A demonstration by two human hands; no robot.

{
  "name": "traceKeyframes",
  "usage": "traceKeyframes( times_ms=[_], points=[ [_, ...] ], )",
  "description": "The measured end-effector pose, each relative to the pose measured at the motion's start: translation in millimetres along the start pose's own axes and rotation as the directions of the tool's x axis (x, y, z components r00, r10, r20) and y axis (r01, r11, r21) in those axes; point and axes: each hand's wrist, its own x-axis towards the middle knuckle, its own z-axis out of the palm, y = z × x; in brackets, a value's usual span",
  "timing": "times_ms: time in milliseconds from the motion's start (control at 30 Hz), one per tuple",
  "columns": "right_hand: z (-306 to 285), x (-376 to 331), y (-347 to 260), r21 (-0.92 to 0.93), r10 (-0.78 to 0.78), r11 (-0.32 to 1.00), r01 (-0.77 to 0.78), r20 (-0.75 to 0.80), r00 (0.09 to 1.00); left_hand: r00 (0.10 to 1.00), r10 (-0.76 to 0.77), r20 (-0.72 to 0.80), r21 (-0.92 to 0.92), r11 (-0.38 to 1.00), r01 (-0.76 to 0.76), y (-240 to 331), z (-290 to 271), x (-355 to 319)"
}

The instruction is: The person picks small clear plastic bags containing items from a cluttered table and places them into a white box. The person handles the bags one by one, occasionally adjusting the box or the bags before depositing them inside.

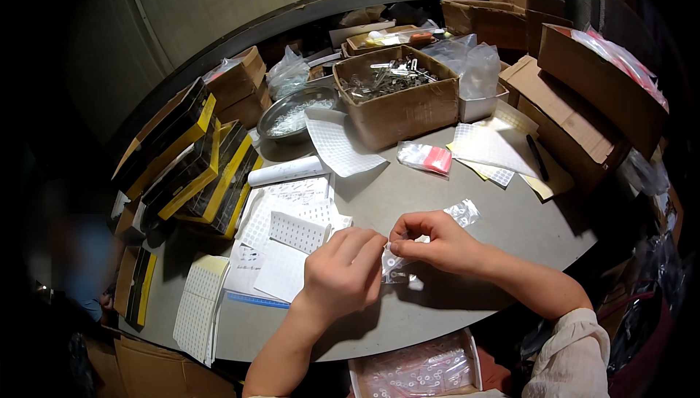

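My left hand and my right hand meet near the table's front edge, fingertips almost touching. Both are closed in a pinch at the top of a small clear plastic bag, which hangs below the fingers. Small pale round pieces show through its film; the exact pinch point is partly hidden by my fingers. Just beyond my right hand lies another shiny clear bag. To the left of my left hand, a curled sheet of small stickers rests on loose papers.
Black-and-yellow boxes stack at the left. A carton of metal parts stands at the back, beside a metal bowl of clear bits. A bag with a pink label lies mid-table. An open box of filled bags sits below the edge.
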Motion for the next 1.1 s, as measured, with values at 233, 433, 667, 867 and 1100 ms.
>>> traceKeyframes(
  times_ms=[233, 433, 667, 867, 1100],
  points=[
    [-2, 0, 3, -0.021, 0.019, 1.0, -0.018, 0.02, 1.0, 0.996, 0.086, 0.02, 0.082, 0.993, -0.087, -4, 4, -2],
    [-3, 0, 0, -0.011, 0.04, 0.999, -0.04, 0.025, 0.999, 0.993, 0.114, 0.042, 0.092, 0.989, -0.117, -4, 4, -4],
    [-2, 1, 4, 0.023, 0.042, 0.999, -0.043, 0.051, 0.998, 0.992, 0.124, 0.038, 0.129, 0.983, -0.128, -2, 9, -5],
    [-2, 3, 7, 0.032, 0.05, 0.998, -0.052, 0.065, 0.997, 0.993, 0.118, 0.021, 0.116, 0.986, -0.119, -1, 10, -7],
    [-5, 2, 5, 0.057, 0.082, 0.994, -0.089, 0.121, 0.989, 1.0, -0.024, 0.02, -0.009, 1.0, 0.024, 2, 9, -7]
  ],
)
